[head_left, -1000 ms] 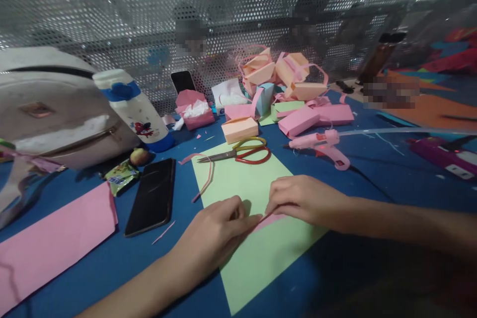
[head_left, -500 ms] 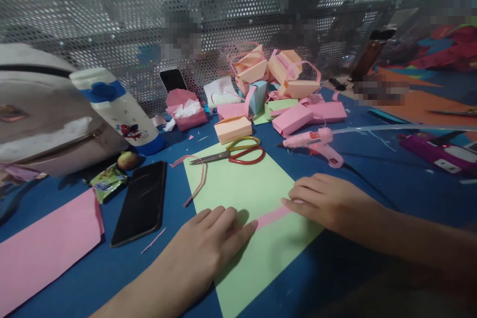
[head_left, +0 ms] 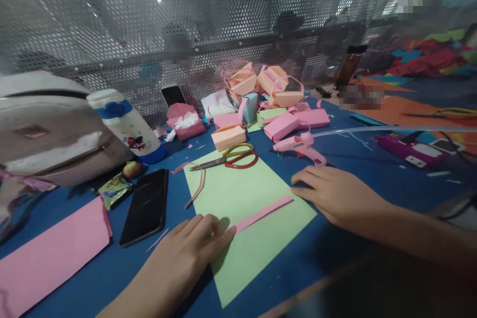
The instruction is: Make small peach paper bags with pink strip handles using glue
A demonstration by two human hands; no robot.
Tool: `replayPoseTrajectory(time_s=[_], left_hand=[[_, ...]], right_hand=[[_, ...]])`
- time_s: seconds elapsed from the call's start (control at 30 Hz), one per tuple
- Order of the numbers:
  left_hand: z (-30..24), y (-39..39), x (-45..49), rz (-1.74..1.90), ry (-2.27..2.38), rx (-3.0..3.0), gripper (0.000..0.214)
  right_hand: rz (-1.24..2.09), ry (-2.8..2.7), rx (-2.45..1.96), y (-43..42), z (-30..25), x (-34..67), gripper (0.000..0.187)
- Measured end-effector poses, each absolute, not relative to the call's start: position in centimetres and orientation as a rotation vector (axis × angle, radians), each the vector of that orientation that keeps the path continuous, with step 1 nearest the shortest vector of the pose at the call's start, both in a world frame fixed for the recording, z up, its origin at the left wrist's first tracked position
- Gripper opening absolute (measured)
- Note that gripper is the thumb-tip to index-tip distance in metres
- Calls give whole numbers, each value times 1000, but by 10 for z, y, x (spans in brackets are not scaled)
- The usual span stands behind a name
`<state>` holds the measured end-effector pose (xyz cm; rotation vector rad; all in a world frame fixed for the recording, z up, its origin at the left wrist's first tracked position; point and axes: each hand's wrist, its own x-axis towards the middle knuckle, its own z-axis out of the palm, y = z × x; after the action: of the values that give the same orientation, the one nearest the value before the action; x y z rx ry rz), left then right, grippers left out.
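A folded pink paper strip (head_left: 265, 213) lies slantwise across a light green sheet (head_left: 238, 189). At its near left end my left hand (head_left: 190, 243) has curled fingers and pinches it down with the thumb and forefinger. My right hand (head_left: 328, 191) is off the strip's far end, over the sheet's right corner, fingers stretched out and holding nothing. Scissors (head_left: 231, 157) with yellow and red handles rest on the sheet's upper part, by a thin curled pink strip (head_left: 202, 184). Beyond my right hand lies a pink hot glue gun (head_left: 301, 145).
Left are a phone (head_left: 145, 208), pink paper (head_left: 59, 248), a snack packet (head_left: 115, 190), a bottle (head_left: 128, 126) and a bag (head_left: 55, 134). Paper boxes and baskets (head_left: 281, 126) are heaped at the back before a perforated metal panel (head_left: 223, 10). A purple power strip (head_left: 413, 151) sits right.
My right hand has let go of the strip's far end and moved slightly right, baring that end. The left hand stays at the near end. The whole view has shifted a little.
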<state>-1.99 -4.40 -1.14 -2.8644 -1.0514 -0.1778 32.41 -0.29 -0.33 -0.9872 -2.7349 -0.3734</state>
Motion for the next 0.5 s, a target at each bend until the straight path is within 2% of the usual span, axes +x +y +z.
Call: replayPoseTrajectory(time_s=[0.07, 0.17, 0.27, 0.33, 0.5], left_hand=[[-10, -46, -22, -185, -1067, -2849, 43], [-7, -48, -23, -187, -1043, -2840, 43], [-5, -50, -21, -116, -1052, -2812, 53], [-4, -52, -21, -99, -1074, -2780, 56], [-4, -56, -29, -101, -1047, -2756, 47]], right_hand=[[-354, -2660, -1007, -5, 5, 308, 33], [-208, -2713, -807, -11, 7, 277, 34], [-98, -2819, -677, -15, -3, 251, 35], [-122, -2849, -656, -15, -9, 242, 32], [-221, -2886, -680, -12, -9, 246, 31]])
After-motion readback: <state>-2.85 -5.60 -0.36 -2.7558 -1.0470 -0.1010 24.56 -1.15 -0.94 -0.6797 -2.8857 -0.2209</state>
